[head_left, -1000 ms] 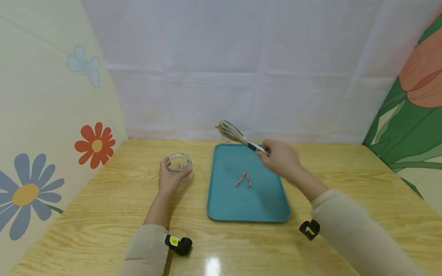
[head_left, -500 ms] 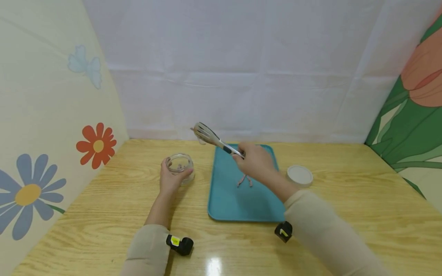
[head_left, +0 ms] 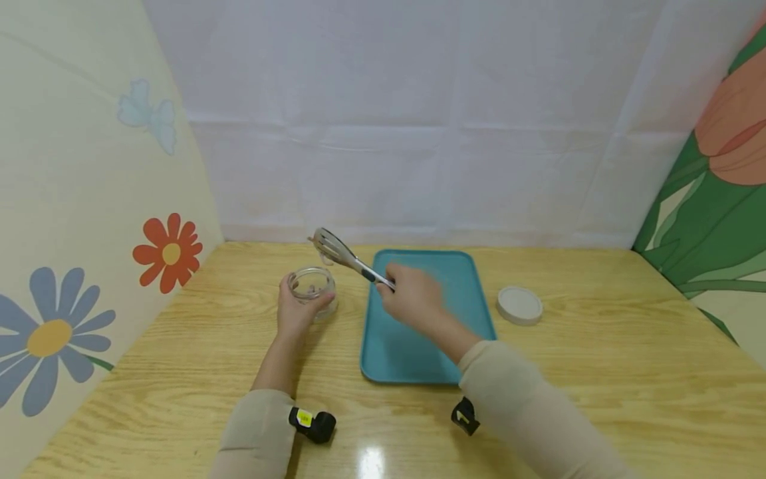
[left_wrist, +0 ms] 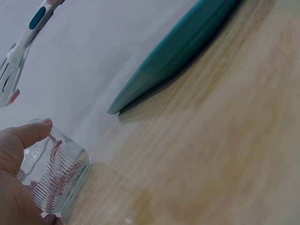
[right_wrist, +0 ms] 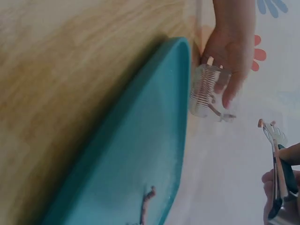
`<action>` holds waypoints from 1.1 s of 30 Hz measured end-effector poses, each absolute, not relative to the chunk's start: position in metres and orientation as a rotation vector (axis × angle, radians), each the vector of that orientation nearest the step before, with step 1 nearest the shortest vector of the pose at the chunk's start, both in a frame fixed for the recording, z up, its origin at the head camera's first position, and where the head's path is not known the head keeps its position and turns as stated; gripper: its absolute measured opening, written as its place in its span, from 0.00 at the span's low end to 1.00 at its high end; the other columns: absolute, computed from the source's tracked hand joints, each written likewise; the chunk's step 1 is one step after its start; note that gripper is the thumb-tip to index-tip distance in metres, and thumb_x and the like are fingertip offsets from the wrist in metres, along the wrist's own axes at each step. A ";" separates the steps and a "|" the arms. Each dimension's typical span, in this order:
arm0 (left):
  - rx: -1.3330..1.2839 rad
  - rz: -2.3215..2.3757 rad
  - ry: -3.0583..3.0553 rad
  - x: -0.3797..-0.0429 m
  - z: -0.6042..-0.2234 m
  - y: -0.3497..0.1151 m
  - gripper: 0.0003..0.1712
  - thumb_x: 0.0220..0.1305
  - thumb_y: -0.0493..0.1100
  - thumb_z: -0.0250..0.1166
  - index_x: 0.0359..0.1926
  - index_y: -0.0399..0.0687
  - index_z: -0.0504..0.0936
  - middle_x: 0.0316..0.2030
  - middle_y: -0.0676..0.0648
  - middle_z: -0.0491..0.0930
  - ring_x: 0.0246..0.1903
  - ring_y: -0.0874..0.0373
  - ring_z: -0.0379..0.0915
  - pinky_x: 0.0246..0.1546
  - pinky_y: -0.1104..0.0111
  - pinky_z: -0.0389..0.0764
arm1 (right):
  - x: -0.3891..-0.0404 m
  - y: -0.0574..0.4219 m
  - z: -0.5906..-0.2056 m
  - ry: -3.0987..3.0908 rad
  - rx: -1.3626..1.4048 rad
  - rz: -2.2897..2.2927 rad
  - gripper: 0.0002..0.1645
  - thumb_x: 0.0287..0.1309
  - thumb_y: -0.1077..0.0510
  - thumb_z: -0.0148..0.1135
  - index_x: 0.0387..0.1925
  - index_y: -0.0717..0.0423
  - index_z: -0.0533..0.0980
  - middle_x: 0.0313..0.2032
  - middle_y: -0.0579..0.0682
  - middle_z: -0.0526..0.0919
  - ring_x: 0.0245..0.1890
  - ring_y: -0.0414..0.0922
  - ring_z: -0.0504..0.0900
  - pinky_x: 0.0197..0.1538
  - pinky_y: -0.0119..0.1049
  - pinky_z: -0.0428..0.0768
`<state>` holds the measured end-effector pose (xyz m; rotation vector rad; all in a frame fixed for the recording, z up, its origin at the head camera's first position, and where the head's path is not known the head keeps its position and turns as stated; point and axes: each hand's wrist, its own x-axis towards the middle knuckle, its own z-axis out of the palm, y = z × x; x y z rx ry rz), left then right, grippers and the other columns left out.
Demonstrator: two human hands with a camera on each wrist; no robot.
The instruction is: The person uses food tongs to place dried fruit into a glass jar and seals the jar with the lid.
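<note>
My left hand (head_left: pixel 294 313) grips a ribbed glass jar (left_wrist: pixel 63 173) on the table, its thumb near the rim. Inside the jar lie several pinkish strips, seen through the wall in both wrist views. In my right hand (head_left: pixel 413 296) are metal tongs (head_left: pixel 338 249) with dark grip patches, held slanting up to the left. Their slotted head is close behind and above the jar's mouth, with a small pinkish strip (right_wrist: pixel 260 123) pinched at the tip. Another pinkish strip (right_wrist: pixel 147 202) lies on the blue-green tray (head_left: pixel 371 352); my right arm hides it in the head view.
A round white lid (head_left: pixel 519 305) rests on the wooden table (head_left: pixel 598 372) right of the tray. A white cloth (head_left: pixel 419 120) hangs behind the table. Flower-printed panels stand at the left and right sides.
My right hand has carried the tongs and strip leftward from over the tray to near the jar. The white lid has come into sight. My left hand and the jar stay put.
</note>
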<state>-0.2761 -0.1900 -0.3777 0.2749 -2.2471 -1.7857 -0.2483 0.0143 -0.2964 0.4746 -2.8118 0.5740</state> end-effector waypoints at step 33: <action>0.249 -1.923 -2.179 -0.275 -0.377 -0.189 0.56 0.44 0.41 0.69 0.65 0.48 0.38 0.63 0.39 0.42 0.56 0.46 0.54 0.49 0.64 0.66 | -0.240 0.002 -0.319 -2.858 0.487 0.590 0.14 0.54 0.47 0.54 0.20 0.48 0.65 0.13 0.45 0.67 0.11 0.42 0.64 0.14 0.35 0.62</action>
